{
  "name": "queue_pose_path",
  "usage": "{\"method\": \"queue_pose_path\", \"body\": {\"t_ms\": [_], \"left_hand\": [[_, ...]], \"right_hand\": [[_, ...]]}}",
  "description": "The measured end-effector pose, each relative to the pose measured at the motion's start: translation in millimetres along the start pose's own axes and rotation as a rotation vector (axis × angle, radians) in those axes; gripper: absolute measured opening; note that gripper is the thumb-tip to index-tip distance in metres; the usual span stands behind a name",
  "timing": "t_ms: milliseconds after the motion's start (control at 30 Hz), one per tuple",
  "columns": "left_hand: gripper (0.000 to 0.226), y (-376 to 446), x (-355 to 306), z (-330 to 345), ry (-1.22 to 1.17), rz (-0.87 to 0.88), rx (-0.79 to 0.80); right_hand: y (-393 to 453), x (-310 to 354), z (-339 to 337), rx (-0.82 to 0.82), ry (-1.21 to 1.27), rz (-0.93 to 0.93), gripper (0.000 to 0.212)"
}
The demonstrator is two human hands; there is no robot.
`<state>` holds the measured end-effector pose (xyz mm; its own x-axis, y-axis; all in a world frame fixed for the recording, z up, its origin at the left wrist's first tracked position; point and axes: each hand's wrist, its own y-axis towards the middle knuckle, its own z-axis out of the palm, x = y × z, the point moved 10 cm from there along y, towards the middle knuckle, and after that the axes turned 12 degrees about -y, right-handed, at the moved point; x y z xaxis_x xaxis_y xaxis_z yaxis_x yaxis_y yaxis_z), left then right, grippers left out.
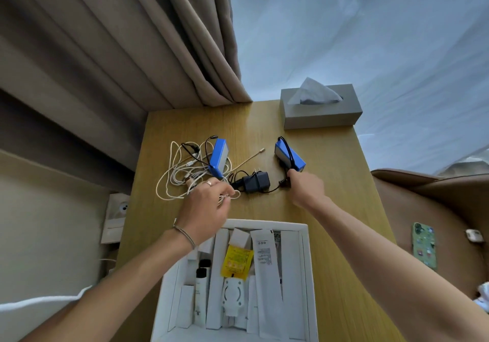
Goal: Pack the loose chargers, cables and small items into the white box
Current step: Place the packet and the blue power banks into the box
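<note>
Your left hand (205,205) pinches a loop of the white cables (176,175) on the desk (330,209). Your right hand (307,187) is closed on the black cord beside the blue charger (289,156), white box (304,262) nearest you.

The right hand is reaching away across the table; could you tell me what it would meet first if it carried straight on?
Probably the blue pack with a black cable around it: the right hand points at its near end, seemingly almost touching.
</note>
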<state>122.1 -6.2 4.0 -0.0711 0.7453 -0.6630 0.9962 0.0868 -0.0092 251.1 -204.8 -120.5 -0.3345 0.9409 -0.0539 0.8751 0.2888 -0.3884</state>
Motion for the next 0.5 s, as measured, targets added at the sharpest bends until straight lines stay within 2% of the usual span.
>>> {"method": "queue_pose_path", "body": {"t_ms": [133,300,400,500], "left_hand": [[0.013,11,34,9,0.059,-0.144,0.072],[0.014,17,77,17,0.099,-0.313,0.099],[0.019,19,105,10,0.09,-0.433,0.039],[0.028,26,132,-4,0.039,-0.514,-0.091]], "right_hand": [[3,7,5,-0.025,-0.121,-0.019,0.016],[5,13,11,-0.033,-0.223,-0.081,0.016],[7,14,7,-0.06,-0.161,-0.113,0.005],[5,20,-1,-0.081,0.012,-0.173,0.017]]}}
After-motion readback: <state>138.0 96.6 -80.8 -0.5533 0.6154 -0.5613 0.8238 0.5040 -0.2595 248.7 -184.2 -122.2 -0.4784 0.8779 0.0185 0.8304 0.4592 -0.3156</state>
